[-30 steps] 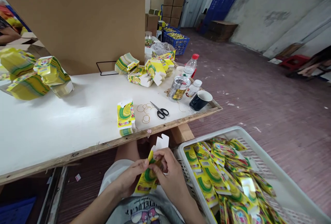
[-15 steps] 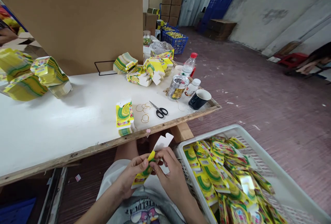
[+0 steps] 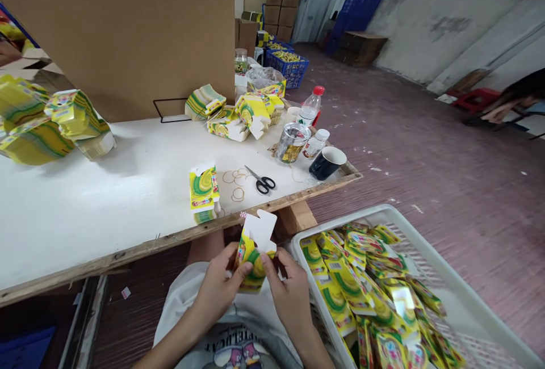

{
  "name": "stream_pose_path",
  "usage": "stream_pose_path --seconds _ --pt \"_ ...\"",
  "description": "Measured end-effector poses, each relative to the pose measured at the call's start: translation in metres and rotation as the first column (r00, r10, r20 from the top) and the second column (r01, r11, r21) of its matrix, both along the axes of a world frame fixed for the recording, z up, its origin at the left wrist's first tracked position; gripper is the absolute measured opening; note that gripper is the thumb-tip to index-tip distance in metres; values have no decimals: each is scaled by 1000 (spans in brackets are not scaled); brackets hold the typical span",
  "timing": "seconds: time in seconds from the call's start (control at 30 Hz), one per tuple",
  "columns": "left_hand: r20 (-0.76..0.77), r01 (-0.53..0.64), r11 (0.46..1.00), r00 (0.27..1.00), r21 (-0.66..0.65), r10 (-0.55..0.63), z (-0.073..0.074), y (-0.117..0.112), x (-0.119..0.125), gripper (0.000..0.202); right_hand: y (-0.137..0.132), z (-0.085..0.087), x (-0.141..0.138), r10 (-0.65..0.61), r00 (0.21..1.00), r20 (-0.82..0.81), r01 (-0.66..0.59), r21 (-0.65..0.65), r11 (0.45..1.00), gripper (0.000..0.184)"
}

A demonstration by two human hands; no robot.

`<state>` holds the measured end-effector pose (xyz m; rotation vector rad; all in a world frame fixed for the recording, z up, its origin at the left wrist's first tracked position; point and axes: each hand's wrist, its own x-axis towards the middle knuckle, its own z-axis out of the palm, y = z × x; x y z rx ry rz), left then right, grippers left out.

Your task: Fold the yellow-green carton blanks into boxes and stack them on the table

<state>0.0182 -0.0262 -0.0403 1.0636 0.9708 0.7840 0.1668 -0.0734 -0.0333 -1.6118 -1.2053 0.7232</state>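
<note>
Above my lap, both hands grip a small yellow-and-green printed carton [image 3: 252,255] whose white top flaps stand open. My left hand [image 3: 225,272] pinches its left side, thumb on the front face. From the right side, my right hand [image 3: 287,281] closes on it, thumb also on the front. Whether anything lies inside the carton I cannot tell. On the table ahead is a stack of flat cartons [image 3: 204,187] of the same print. Right of my hands, a white plastic crate [image 3: 389,210] holds many yellow-green packets [image 3: 347,284].
Black-handled scissors [image 3: 264,184] and rubber bands [image 3: 237,193] lie near the table's wooden edge [image 3: 157,241]. A dark mug [image 3: 327,163], a tin jar [image 3: 292,143] and bottles crowd the right corner. Bundled cartons [image 3: 79,119] sit at left, before a cardboard panel [image 3: 149,34].
The carton has turned from edge-on to face me and opened out from flat. Both hands have shifted to its two sides.
</note>
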Motion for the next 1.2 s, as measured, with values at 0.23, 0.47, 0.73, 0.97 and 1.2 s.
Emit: stream_pose_path --seconds 0.23,0.47,0.73,0.97,1.2 --pt "52 186 977 980 103 -192 18 4 -12 61 -2 3 18 162 972 -173 -145 106 984 32" --pt "231 354 930 917 -100 -325 22 5 -15 51 2 20 28 264 961 -80 -258 75 963 30" --pt "73 263 962 961 69 -267 18 7 -12 50 5 14 27 159 981 -107 -141 158 977 29" --pt "-93 170 967 984 192 -154 11 5 -12 44 7 24 32 252 956 -153 -268 -99 958 36" --pt "113 198 979 973 45 -202 19 8 -11 51 9 20 17 188 977 -100 -197 -98 975 29"
